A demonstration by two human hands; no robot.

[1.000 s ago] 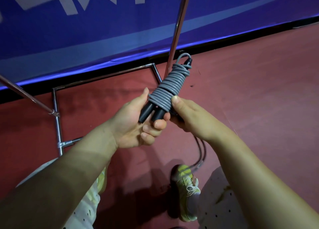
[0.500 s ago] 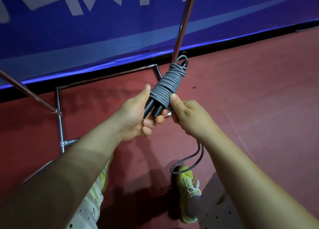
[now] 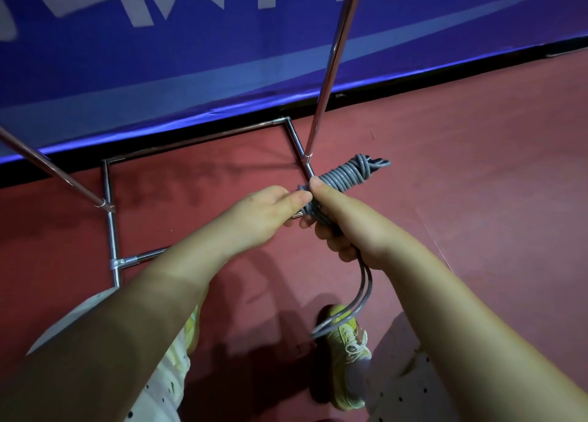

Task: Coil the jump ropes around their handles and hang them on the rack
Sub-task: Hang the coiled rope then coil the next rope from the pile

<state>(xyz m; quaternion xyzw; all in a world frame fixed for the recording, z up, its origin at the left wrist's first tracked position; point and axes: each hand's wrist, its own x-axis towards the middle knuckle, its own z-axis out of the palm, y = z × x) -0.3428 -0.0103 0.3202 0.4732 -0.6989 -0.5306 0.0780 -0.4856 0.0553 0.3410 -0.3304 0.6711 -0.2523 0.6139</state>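
Coiling nearly done: right hand (image 3: 346,231) grips the jump rope (image 3: 345,176) bundle, left hand (image 3: 270,211) pinches a wrap. Tail loop hangs below the bundle; next, wind and tuck it.

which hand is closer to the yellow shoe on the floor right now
Right. The right hand grips the coiled jump rope above the yellow shoe; the left hand pinches the rope further off to the left.

The coiled jump rope (image 3: 342,180) sits between the left hand (image 3: 270,211) and right hand (image 3: 343,224), above the floor (image 3: 477,183) just beside the rack (image 3: 109,218) base's right rail, its loose end hanging toward a shoe (image 3: 346,342).
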